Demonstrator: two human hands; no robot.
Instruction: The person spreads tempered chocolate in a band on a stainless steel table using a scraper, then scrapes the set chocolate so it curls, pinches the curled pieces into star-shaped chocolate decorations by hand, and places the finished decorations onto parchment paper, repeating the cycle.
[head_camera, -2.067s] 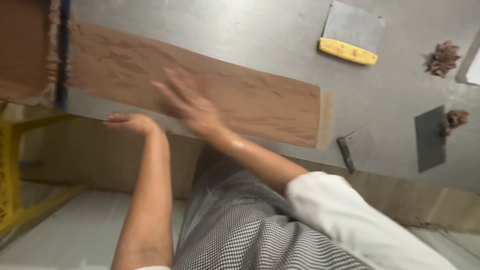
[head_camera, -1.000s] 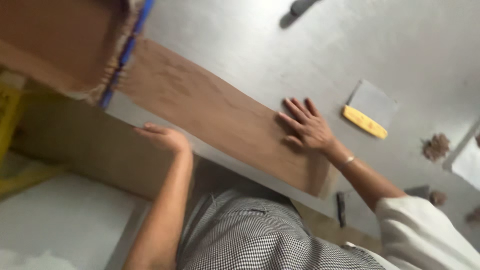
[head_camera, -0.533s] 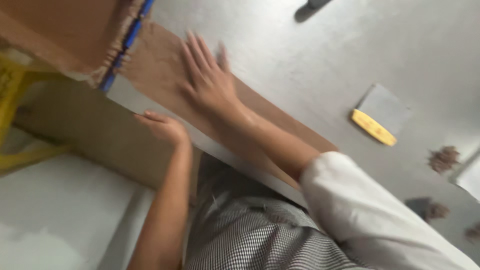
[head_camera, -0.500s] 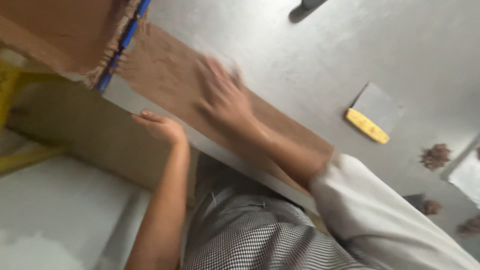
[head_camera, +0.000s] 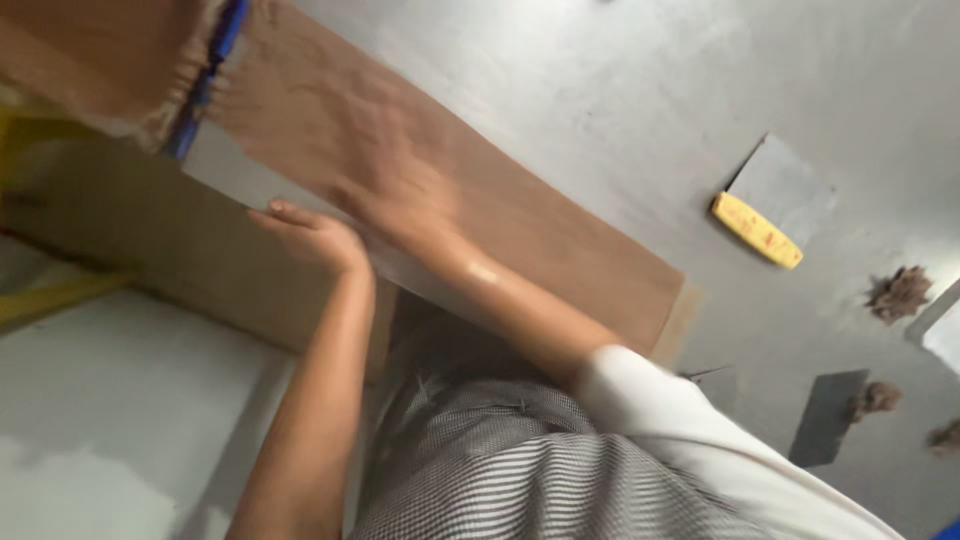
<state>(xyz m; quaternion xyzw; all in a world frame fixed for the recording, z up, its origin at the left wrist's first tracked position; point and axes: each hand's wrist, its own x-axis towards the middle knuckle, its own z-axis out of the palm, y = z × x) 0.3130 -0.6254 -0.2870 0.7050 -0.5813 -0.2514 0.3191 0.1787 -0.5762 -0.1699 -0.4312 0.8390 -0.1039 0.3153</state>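
Brown dough sheet under one flat open right hand; left hand curled on table edge.

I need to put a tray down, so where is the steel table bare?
The widest bare patch of table lies above the brown sheet, left of the yellow-handled scraper. A smaller gap sits between the sheet's end and the dark scraper. Crowded: the near edge, where both hands work, and the right side with brown scraps.
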